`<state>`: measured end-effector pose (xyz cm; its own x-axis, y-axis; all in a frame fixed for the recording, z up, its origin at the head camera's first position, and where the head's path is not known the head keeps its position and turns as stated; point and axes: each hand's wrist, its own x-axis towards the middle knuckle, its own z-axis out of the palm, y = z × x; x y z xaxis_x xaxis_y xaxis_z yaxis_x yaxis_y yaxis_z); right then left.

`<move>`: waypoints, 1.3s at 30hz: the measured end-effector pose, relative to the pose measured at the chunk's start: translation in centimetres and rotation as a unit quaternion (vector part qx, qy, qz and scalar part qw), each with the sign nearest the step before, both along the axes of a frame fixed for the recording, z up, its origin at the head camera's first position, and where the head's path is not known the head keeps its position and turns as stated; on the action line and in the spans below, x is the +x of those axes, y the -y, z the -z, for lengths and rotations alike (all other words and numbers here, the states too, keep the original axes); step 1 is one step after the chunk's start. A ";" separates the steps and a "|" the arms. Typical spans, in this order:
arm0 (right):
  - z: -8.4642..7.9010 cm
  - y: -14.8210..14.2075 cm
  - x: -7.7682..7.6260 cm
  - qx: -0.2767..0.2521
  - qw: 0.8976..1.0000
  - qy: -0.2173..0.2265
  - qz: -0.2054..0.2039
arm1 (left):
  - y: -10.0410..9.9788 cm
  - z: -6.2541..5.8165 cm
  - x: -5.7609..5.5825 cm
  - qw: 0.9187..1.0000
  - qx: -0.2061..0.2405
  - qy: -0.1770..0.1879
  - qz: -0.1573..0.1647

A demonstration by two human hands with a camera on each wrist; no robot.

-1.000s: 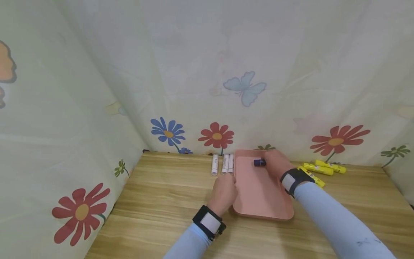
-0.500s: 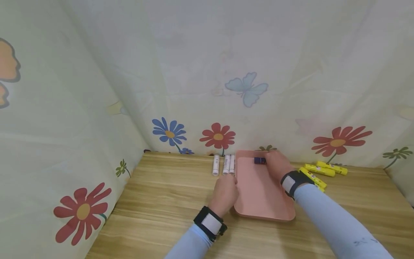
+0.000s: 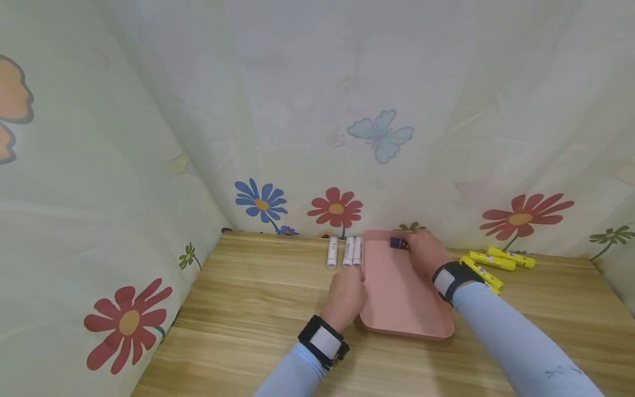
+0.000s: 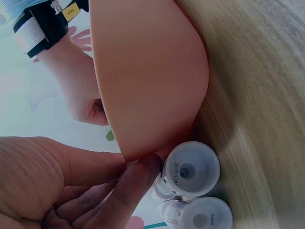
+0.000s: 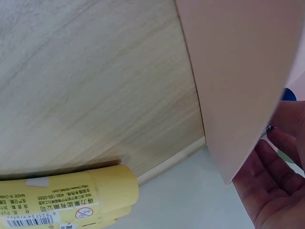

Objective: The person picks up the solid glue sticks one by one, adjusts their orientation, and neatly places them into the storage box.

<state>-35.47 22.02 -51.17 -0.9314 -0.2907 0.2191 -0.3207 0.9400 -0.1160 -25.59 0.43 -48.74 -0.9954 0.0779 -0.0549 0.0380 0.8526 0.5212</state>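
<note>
My left hand (image 3: 344, 295) pinches the left rim of a pink tray (image 3: 397, 298), thumb and finger meeting at the edge in the left wrist view. Over the tray's far right corner, my right hand (image 3: 429, 253) holds a dark blue glue stick (image 3: 398, 243) lying sideways above the tray floor. Only its left end shows; the rest is hidden by the fingers. In the right wrist view the stick's blue end (image 5: 289, 94) peeks out behind the tray wall. White glue sticks (image 3: 332, 252) stand by the tray's far left side, close to my left fingers.
Several yellow glue sticks (image 3: 491, 261) lie on the wooden table (image 3: 238, 309) right of the tray, near my right wrist. A flower-printed curtain (image 3: 278, 138) rises behind the table's back edge and along the left side.
The dark blue glue stick has shifted slightly toward the tray's far end and tilted a little in my right hand. My left hand stays on the tray rim.
</note>
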 end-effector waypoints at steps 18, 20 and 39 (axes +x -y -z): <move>-6.3 -2.8 3.0 -0.009 0.999 0.031 -0.005 | -0.7 0.1 -0.4 1.000 0.008 -0.016 -0.009; -7.7 -3.7 3.4 -0.018 0.999 0.034 0.012 | -0.5 0.1 -0.5 0.999 0.017 -0.024 -0.012; -5.9 -13.9 9.3 -0.031 0.984 0.090 0.151 | -0.2 -0.7 1.9 0.997 0.068 -0.041 0.002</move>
<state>-26.17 35.95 -45.31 -0.9986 0.0144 0.0505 0.0037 0.9788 -0.2050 -23.66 0.67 -48.07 -0.9958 0.0837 0.0382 0.0891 0.7742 0.6267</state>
